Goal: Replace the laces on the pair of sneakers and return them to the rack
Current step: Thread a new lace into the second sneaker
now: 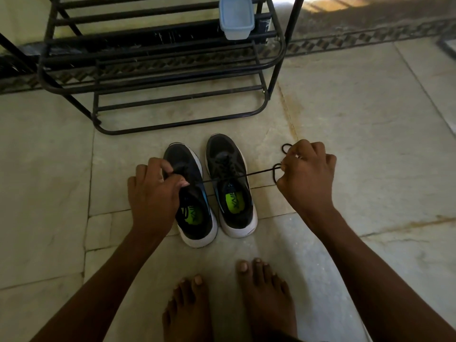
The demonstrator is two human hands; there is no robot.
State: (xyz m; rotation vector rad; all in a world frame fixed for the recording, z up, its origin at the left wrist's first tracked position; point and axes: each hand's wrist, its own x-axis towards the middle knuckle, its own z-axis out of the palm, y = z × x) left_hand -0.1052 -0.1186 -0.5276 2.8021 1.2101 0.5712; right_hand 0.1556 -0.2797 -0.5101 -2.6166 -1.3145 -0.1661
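Observation:
Two black sneakers with white soles and green insoles stand side by side on the floor, toes towards the rack. My left hand (154, 191) pinches the lacing area of the left sneaker (195, 218). A thin black lace (259, 172) runs taut from that sneaker across the right sneaker (232, 193) to my right hand (306, 174). My right hand grips the lace, with loops of it sticking out past the fingers. The right sneaker has its lace threaded in.
A black metal shoe rack (158, 77) stands just beyond the sneakers. A pale blue lidded plastic box (236, 17) sits on one of its upper shelves. My bare feet (229, 299) are on the marble floor below the shoes. A patterned border runs along the wall.

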